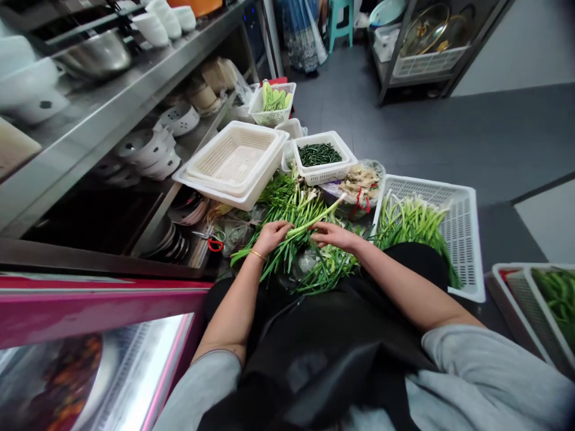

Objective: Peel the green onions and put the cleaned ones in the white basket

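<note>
A long green onion stalk (320,216) with a pale root end lies slanted between my hands, its root end up and to the right. My left hand (272,237) is closed round its green part. My right hand (331,235) touches or is just beside the stalk below its pale end, and its fingers look curled; whether they grip it is unclear. Under and behind my hands spreads a pile of green onions (299,200). Loose green leaves (330,266) lie nearer my lap. At the right, a white basket (462,239) holds more green onions (413,221).
Behind the pile are stacked white baskets (238,152), a basket of dark green chillies (320,154) and a bagged bowl (362,179). Red-handled scissors (214,244) lie at the left by the steel shelf (135,78). A person's skirt (302,33) shows far back.
</note>
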`<control>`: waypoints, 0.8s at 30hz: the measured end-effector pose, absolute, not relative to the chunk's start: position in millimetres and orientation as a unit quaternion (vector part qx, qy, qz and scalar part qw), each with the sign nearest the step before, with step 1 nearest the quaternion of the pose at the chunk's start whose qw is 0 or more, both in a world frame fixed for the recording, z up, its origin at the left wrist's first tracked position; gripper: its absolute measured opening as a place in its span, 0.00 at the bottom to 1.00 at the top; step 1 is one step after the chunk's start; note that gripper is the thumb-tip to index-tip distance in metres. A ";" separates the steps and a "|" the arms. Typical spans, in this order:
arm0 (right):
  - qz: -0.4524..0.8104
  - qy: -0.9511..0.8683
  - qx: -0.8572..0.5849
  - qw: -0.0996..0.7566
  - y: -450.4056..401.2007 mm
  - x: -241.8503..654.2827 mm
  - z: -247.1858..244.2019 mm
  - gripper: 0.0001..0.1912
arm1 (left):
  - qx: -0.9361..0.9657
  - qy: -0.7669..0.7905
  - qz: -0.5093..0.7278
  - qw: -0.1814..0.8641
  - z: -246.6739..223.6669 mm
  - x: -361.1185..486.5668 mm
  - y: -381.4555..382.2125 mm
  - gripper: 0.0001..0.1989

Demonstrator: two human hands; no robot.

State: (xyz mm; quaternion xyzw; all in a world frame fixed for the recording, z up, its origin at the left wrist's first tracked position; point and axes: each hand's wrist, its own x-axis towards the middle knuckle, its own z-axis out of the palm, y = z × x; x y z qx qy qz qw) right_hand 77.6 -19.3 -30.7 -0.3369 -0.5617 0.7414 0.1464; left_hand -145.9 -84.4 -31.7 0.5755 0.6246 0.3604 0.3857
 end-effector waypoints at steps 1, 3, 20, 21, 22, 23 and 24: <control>0.748 -0.544 -0.345 0.158 -16.5 85.0 -33.1 0.16 | 0.582 0.625 0.358 0.377 -31.7 -147.4 -84.4 0.19; 0.766 -0.498 -0.363 0.184 -8.8 94.9 -34.0 0.18 | 0.592 0.623 0.359 0.363 -29.1 -148.2 -83.8 0.19; 0.724 -0.475 -0.310 0.392 3.8 171.6 33.5 0.12 | 0.521 0.638 0.357 0.440 1.0 -220.7 -91.1 0.14; 0.688 -0.470 -0.319 0.452 10.6 189.5 37.9 0.10 | 0.499 0.643 0.368 0.449 3.7 -230.5 -96.3 0.15; 0.656 -0.478 -0.335 0.479 16.7 200.7 38.4 0.09 | 0.481 0.643 0.380 0.458 5.8 -236.0 -100.6 0.15; 0.635 -0.504 -0.364 0.460 21.7 204.4 35.1 0.11 | 0.468 0.638 0.395 0.466 7.3 -237.3 -103.6 0.15; 0.622 -0.541 -0.398 0.403 25.2 200.4 28.6 0.14 | 0.461 0.628 0.410 0.475 8.6 -234.8 -105.2 0.15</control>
